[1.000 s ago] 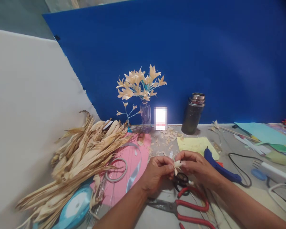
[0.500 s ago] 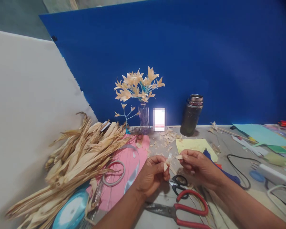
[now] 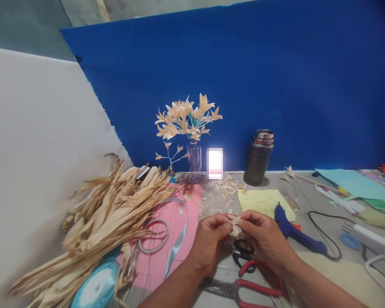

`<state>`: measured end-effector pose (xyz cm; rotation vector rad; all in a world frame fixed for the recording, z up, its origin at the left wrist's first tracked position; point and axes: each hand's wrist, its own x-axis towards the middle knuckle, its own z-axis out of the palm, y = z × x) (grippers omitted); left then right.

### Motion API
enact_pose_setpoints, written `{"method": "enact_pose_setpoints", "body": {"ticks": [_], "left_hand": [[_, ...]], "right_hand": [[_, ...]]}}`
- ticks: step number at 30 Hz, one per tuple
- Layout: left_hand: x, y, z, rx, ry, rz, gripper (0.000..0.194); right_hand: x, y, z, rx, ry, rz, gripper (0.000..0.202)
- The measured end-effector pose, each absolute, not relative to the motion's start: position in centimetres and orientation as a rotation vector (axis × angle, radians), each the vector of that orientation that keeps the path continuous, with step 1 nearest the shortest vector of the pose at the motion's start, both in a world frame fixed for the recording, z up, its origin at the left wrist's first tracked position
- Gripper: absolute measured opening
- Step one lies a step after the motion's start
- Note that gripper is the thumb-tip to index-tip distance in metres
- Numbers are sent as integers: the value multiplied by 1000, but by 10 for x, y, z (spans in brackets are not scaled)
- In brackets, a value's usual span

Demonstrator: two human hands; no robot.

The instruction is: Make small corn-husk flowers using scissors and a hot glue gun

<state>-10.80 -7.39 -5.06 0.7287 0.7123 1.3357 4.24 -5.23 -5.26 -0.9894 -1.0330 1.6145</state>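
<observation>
My left hand (image 3: 211, 239) and my right hand (image 3: 259, 231) meet over the table, fingertips closed on a small pale corn husk flower (image 3: 235, 224). Its petals show between the two thumbs; any stem is hidden. Just below lie black-handled scissors (image 3: 243, 248), partly covered by my right hand. Nearer me rest larger red-handled scissors (image 3: 256, 285), their blades pointing left. A blue glue gun (image 3: 297, 235) lies to the right of my right hand. Finished husk flowers (image 3: 182, 113) stand in a clear purplish vase (image 3: 195, 164) at the back.
On the left, dried corn husks (image 3: 115, 214) are heaped beside pink paper (image 3: 182, 229), a tape ring (image 3: 141, 244) and a blue ribbon roll (image 3: 98, 284). Husk scraps (image 3: 229, 185), a dark flask (image 3: 259, 160) and yellow paper (image 3: 259, 199) sit behind my hands. A cable (image 3: 321, 214) curls at right.
My hands have come together. The pale husk piece in my right fingers now meets the one in my left. The view has tilted slightly.
</observation>
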Motion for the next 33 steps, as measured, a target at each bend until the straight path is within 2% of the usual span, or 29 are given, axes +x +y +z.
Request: {"method": "enact_pose_setpoints", "body": {"ticks": [5,12,26,29,33], "left_hand": [[-108,-73,-50,641,819,1361,27],[-115,-71,-52,758,827,1305,25],[-114,-75,-46,949,876,1241,15],[-114,-76,-40,1052,918,1226,13],[-113,-78,-36,1113,918,1198,13]], "right_hand": [[39,-60,-43,-1057,-1156,1582,39],[47,-51,-46,-965,-1311,1668,37],[52,-43,-47,-1075,-1474,1661,17],[58,-39,-38,-1088,-1461,1627,18],[62,-38,-33,-1047,-1465,1633,30]]}}
